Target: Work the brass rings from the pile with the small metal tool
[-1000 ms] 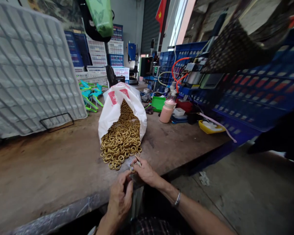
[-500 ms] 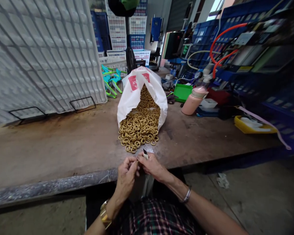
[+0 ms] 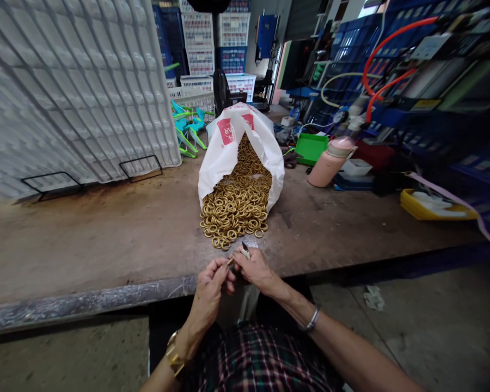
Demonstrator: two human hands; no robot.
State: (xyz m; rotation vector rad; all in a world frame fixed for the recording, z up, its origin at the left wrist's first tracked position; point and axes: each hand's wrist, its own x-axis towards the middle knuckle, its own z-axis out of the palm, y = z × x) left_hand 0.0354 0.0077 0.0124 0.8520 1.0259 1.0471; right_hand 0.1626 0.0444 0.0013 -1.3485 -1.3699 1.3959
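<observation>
Golden ring [image 3: 230, 262] in left fingers [image 3: 221, 275], dark-tipped tool [image 3: 245, 251] in right fingers [image 3: 242, 262]

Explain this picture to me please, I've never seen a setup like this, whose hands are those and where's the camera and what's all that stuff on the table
There is no robot here: a person works with two bare hands. The camera sits on that person's head, looking forward and down, so the arms enter from the bottom edge.

On the table, gold-coloured rings spill from an open white bag. To the right of it are a pink bottle, a green tray and a yellow tray.

The left hand pinches a small gold-coloured piece, probably a ring seen edge-on. The right hand holds a slim, dark-tipped tool; its exact kind is unclear.
</observation>
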